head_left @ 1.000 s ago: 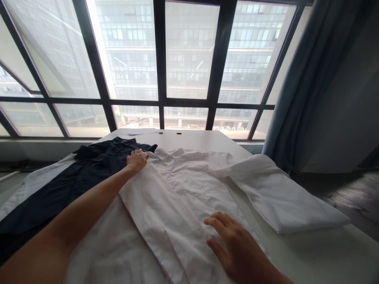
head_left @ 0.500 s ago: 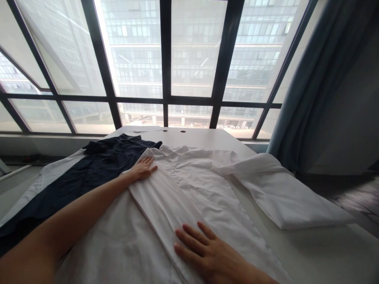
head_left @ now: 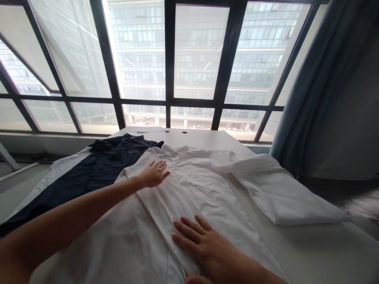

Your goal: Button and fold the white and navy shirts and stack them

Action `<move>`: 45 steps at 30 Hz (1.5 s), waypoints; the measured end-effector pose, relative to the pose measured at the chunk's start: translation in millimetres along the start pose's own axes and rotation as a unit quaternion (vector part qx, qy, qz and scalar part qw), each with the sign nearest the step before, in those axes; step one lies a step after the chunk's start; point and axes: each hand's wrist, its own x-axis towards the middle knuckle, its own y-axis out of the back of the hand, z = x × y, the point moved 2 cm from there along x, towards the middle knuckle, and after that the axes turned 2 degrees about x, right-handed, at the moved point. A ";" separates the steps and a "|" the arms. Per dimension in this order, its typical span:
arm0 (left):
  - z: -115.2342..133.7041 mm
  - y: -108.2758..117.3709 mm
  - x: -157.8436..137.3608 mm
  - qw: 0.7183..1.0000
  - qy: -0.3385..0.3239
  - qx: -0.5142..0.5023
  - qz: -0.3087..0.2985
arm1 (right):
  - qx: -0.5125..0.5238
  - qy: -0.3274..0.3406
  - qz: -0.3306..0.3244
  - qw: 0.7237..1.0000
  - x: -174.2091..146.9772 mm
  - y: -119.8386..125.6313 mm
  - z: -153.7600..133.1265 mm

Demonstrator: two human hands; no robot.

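A white shirt is spread over the table, its collar toward the window. One of its sleeves lies folded across the front, running down toward me. My left hand is over the upper part of that folded sleeve, fingers stretched out; whether it presses on the cloth I cannot tell. Lower down, my right hand rests flat on the sleeve with its fingers spread. Neither hand grips anything. The other sleeve sticks out to the right across the table.
A dark navy shirt lies left of the white one, with more white cloth beyond it. The white table reaches toward the tall framed window and has two round holes near its far edge. A blue-grey curtain hangs at the right.
My left hand has moved right and a little nearer, from the shoulder edge onto the sleeve's upper part. My right hand stays nearly in place. The view has shifted slightly.
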 end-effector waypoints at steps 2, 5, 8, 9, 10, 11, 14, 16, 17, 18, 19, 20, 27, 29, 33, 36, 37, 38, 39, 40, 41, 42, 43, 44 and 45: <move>42.5 -1.8 -42.6 0.992 -0.116 -0.037 0.027 | 0.002 0.000 0.009 1.000 0.0 1.1 -3.9; 68.1 -10.0 -88.9 0.979 -0.185 -0.085 -0.001 | -0.001 0.000 0.024 1.000 0.2 0.6 -7.3; 40.7 -16.1 -90.1 0.984 -0.147 -0.096 -0.039 | -0.005 -0.008 0.026 1.000 -0.4 -1.3 -8.0; 22.6 -17.3 -82.6 0.988 -0.116 -0.089 -0.047 | -0.006 -0.011 0.024 1.000 -0.7 -1.7 -8.0; 2.3 -18.5 -73.2 0.992 -0.083 -0.077 -0.060 | -0.005 -0.013 0.020 1.000 -1.1 -1.9 -8.1; -18.9 -19.5 -63.2 0.994 -0.051 -0.060 -0.073 | -0.005 -0.014 0.017 1.000 -1.4 -1.9 -8.3; -77.0 -21.4 -37.1 0.996 0.042 -0.019 -0.081 | -0.002 -0.019 0.007 1.000 -2.1 -1.0 -8.9; -103.9 -23.0 -26.0 0.994 0.077 -0.014 -0.082 | -0.001 -0.020 0.007 1.000 -2.2 -0.5 -9.1; -113.3 -23.8 -22.3 0.992 0.091 -0.014 -0.086 | -0.002 -0.019 0.008 1.000 -2.2 -0.4 -9.0; -120.3 -24.4 -19.3 0.990 0.106 -0.014 -0.089 | -0.003 -0.018 0.009 1.000 -2.1 -0.3 -8.8; -124.9 -24.6 -16.9 0.988 0.120 -0.012 -0.094 | -0.005 -0.017 0.011 1.000 -2.0 -0.4 -8.5; -126.9 -24.2 -14.7 0.986 0.132 -0.008 -0.100 | -0.005 -0.016 0.010 1.000 -1.9 -0.5 -8.2; -85.3 -15.2 15.3 0.994 0.069 0.031 -0.075 | 0.003 -0.019 0.008 1.000 -1.0 0.5 -10.0; -74.4 -17.9 29.6 0.996 0.049 0.008 -0.076 | 0.004 -0.020 0.010 1.000 -1.4 1.2 -11.1; -88.9 -26.6 56.4 0.990 0.125 0.011 -0.062 | -0.002 -0.010 0.015 1.000 -1.3 -0.8 -6.1; -115.9 -31.6 70.8 0.984 0.173 -0.005 -0.048 | -0.015 0.000 0.005 1.000 2.2 -7.6 6.6; -123.7 -32.8 74.4 0.982 0.184 -0.013 -0.049 | -0.019 0.002 0.003 1.000 3.9 -10.3 11.7; -130.1 -33.6 77.3 0.979 0.194 -0.020 -0.053 | -0.024 0.004 0.003 1.000 5.7 -12.8 16.4; -134.5 -34.0 79.4 0.977 0.202 -0.026 -0.059 | -0.027 0.006 0.004 1.000 7.4 -14.8 20.6; -137.0 -34.0 80.7 0.975 0.208 -0.029 -0.065 | -0.029 0.009 0.005 1.000 8.7 -16.2 23.7; -137.4 -33.3 81.0 0.974 0.212 -0.029 -0.068 | -0.029 0.012 0.006 0.999 9.5 -17.0 25.6; -135.8 -32.0 80.1 0.974 0.213 -0.024 -0.067 | -0.026 0.014 0.005 1.000 9.7 -17.0 26.0; -132.3 -29.9 77.8 0.975 0.212 -0.015 -0.061 | -0.021 0.014 0.005 1.000 9.4 -16.2 25.1; -127.0 -27.1 73.9 0.977 0.206 -0.003 -0.049 | -0.013 0.011 0.005 1.000 8.5 -14.7 22.8; -120.2 -23.5 68.3 0.980 0.195 0.012 -0.033 | -0.004 0.007 0.006 1.000 7.3 -12.6 19.3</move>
